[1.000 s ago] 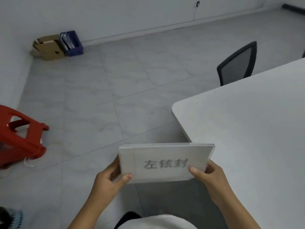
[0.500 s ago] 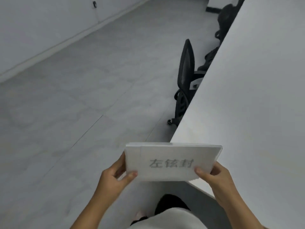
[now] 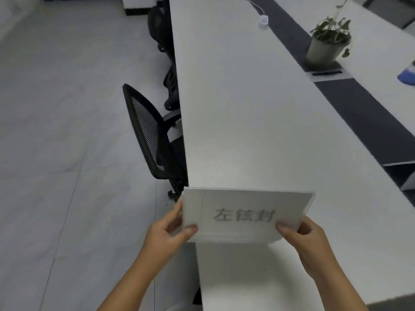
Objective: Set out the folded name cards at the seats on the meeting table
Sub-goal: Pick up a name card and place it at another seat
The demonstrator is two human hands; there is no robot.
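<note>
A: where's the name card [image 3: 244, 215] sitting rn?

B: Both hands are gripping it above the white table [image 3: 235, 108]'s near edge: left hand [image 3: 167, 235] pinching the left end, right hand [image 3: 304, 240] the right end, thumbs on front.

A: chairs?

B: Black mesh chair [image 3: 149, 133] tucked at the table's left side.

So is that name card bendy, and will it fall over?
Probably fairly stiff: the name card stays flat though the left hand and right hand pinch only its ends. It looks light, so a nudge might tip it.

The long white table [image 3: 247, 108] bears a potted plant [image 3: 325, 43] and, perhaps, an adapter [image 3: 263, 20].
</note>
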